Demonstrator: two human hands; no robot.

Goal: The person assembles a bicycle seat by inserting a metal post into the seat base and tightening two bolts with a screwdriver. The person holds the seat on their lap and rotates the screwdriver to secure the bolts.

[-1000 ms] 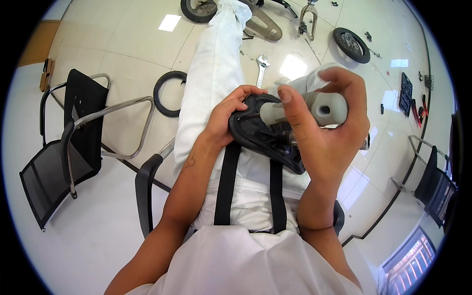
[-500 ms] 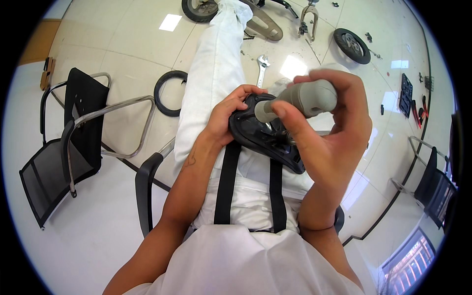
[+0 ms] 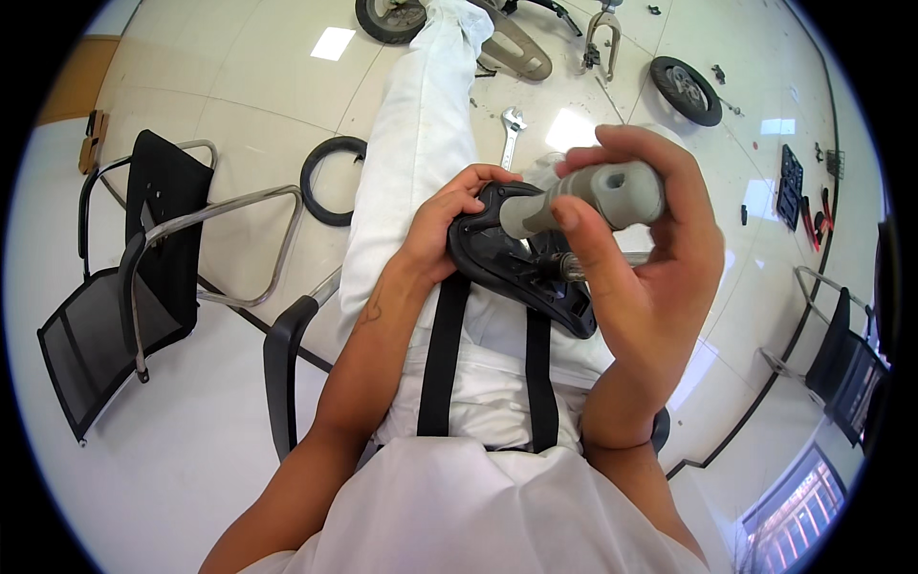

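Resting over the lap (image 3: 490, 349), a black saddle-shaped part (image 3: 497, 263) is pinched along its far-left edge by the grip of the left hand (image 3: 442, 225). A thick grey handle (image 3: 545, 206), tilted above the part, is clasped between the thumb and curled fingers of the right hand (image 3: 660, 253). Beyond, an adjustable wrench (image 3: 511, 139) is seen on the floor (image 3: 258, 105), near a black tyre (image 3: 308, 187).

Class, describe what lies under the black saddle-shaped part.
White trousers and two black straps disappear under the black saddle-shaped part; what it directly covers cannot be seen.
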